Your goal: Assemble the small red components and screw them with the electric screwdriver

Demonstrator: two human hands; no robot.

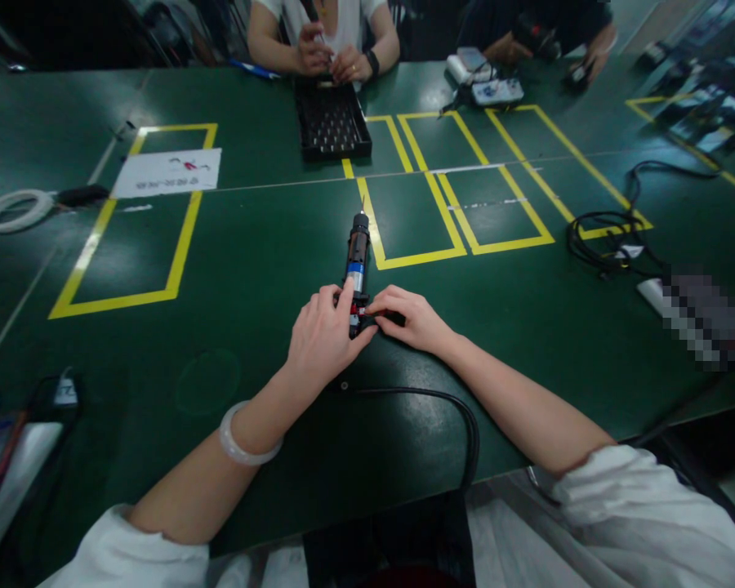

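Note:
A black electric screwdriver [358, 253] with a blue band lies on the green table [238, 269], its tip pointing away from me. My left hand [322, 335] curls round its near end, forefinger lying along the body. My right hand [412, 318] pinches a small black and red part at the same end. Both hands meet there, and what sits between the fingers is mostly hidden. A black cable [441, 408] runs from under my hands toward the table's near edge.
Yellow tape boxes mark the table. A black parts tray [331, 121] sits at the far side in front of another person's hands [331, 59]. A white paper [167, 172] and a white tape roll [12, 209] lie left. Coiled black cables [606, 237] lie right.

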